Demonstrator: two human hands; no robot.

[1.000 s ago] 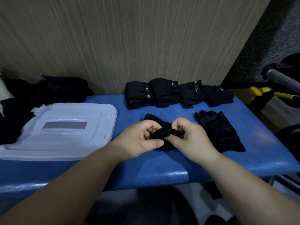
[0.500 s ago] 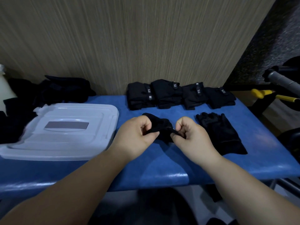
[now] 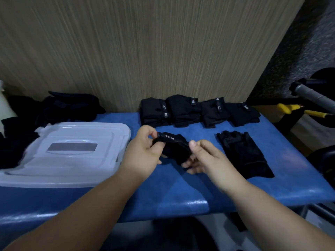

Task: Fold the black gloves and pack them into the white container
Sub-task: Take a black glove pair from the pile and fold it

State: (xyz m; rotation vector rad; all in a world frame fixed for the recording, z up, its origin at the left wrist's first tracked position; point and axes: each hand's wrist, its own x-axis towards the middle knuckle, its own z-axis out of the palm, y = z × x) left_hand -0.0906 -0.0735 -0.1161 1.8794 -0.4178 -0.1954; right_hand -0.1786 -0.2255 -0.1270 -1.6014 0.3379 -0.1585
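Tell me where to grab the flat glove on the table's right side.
Pinch the flat glove at its wide cuff, the end nearest you, from above on the near side. It lies flat, fingers pointing away from you. The right hand, nearest it, now holds the half-folded glove.

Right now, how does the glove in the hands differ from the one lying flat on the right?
The held glove is pinched between the left hand and right hand; the flat glove lies untouched on the blue table. The held glove is bunched up and compact; the flat glove is spread out, its finger end toward the wall. The held glove shows a white-lettered strap; the flat glove shows none. Both are black.
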